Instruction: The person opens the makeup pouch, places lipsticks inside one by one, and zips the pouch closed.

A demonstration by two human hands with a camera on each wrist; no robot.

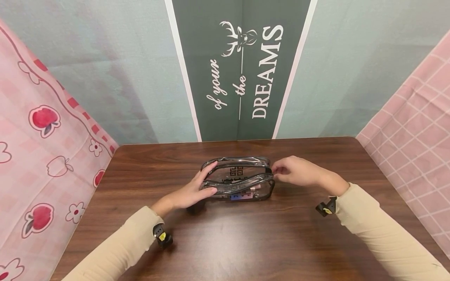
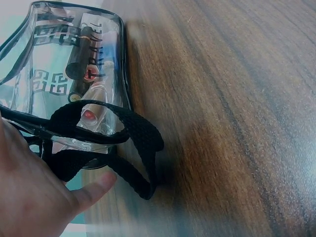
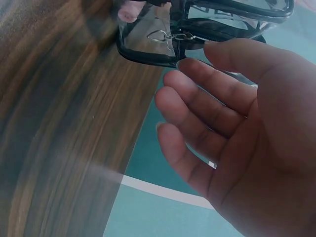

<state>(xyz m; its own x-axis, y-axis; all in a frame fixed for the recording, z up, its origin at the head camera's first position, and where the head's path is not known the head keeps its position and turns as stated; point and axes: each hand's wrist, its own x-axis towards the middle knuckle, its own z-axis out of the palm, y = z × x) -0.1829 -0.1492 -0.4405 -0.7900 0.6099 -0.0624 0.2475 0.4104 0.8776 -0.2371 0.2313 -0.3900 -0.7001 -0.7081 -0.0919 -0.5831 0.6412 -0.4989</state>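
A clear cosmetic bag point(image 1: 242, 186) with black trim stands on the table, its top gaping. My left hand point(image 1: 191, 191) lies over its left end, with the thumb straight along the near rim and a finger reaching to the far rim. Below that thumb, a black strap loop point(image 2: 143, 136) hangs from the bag's end. At the other end, the thumb and index finger of my right hand point(image 1: 299, 170) pinch the bag's edge beside metal zipper pulls point(image 3: 163, 35). Inside the bag lie dark tubes point(image 2: 79, 57), a pinkish tube point(image 3: 131, 11) and other small items.
The brown wooden table point(image 1: 225, 242) meets a grey-green curtain point(image 1: 239, 128) with white lettering at its back edge. Pink patterned cloths hang at the left point(image 1: 42, 168) and right point(image 1: 415, 128). Each wrist wears a black camera on a strap.
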